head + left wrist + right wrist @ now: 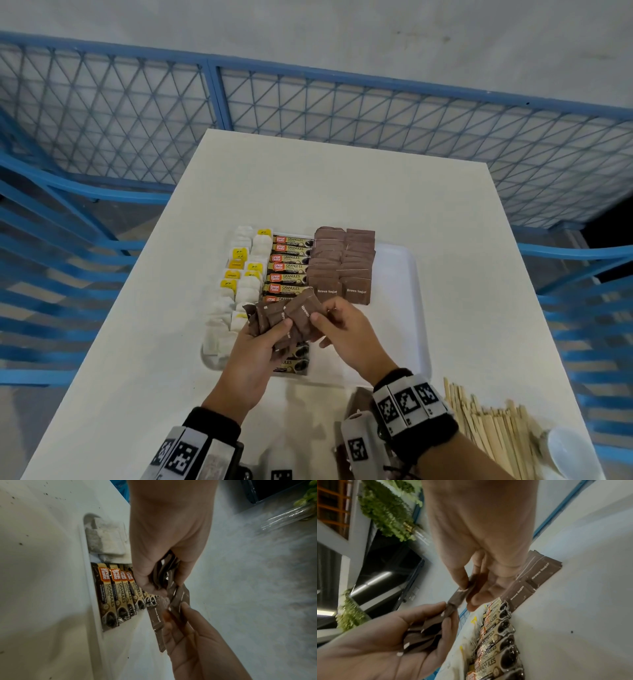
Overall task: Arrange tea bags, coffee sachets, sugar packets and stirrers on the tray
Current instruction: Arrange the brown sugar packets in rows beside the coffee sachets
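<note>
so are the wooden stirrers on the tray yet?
Out. The pale wooden stirrers lie on the white table, beside the white tray.

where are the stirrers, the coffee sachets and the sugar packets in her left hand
stirrers (pixel 493 428): head view, middle of the wooden pile off the tray.
coffee sachets (pixel 289 265): head view, a middle sachet of the row.
sugar packets (pixel 294 317): head view, the fanned bunch's centre.
</note>
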A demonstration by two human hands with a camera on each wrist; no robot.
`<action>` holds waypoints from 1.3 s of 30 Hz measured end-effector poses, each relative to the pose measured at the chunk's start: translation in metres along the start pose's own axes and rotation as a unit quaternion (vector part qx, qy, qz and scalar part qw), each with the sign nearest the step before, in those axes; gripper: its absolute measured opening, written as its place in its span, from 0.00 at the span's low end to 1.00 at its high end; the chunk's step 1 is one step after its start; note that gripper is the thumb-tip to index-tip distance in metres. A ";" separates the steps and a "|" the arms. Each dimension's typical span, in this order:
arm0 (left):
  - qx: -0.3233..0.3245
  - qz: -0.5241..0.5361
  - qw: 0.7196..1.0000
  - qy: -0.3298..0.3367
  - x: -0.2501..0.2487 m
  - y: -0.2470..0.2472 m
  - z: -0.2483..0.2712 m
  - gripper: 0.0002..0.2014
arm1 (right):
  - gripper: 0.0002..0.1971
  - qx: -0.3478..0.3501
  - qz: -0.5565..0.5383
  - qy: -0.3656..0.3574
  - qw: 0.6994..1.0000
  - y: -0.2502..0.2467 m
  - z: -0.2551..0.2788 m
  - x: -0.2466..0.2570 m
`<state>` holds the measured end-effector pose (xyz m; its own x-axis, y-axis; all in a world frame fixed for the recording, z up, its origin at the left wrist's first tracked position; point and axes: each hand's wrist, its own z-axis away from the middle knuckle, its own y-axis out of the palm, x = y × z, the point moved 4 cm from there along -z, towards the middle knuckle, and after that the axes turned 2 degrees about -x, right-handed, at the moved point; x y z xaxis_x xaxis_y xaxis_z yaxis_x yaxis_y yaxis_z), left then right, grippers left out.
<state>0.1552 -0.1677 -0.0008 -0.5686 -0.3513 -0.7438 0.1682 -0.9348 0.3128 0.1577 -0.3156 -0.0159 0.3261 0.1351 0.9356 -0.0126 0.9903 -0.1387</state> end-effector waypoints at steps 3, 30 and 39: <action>-0.009 0.008 1.000 -0.007 0.002 -0.003 -0.001 0.10 | 0.02 -0.001 -0.092 0.029 0.995 -0.004 0.000 0.001; -0.023 0.000 1.000 0.008 0.001 -0.023 0.009 0.12 | 0.10 -0.117 0.276 -0.029 0.954 -0.037 -0.061 -0.014; -0.016 -0.009 1.000 0.017 0.002 -0.020 0.005 0.13 | 0.15 -0.112 0.231 -0.072 0.964 -0.022 -0.034 0.005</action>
<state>0.1467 -0.1498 -0.0061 -0.5437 -0.3354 -0.7694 0.1849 -0.9420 0.2800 0.1918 -0.3377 -0.0194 0.2005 0.5786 0.7906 0.0843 0.7938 -0.6023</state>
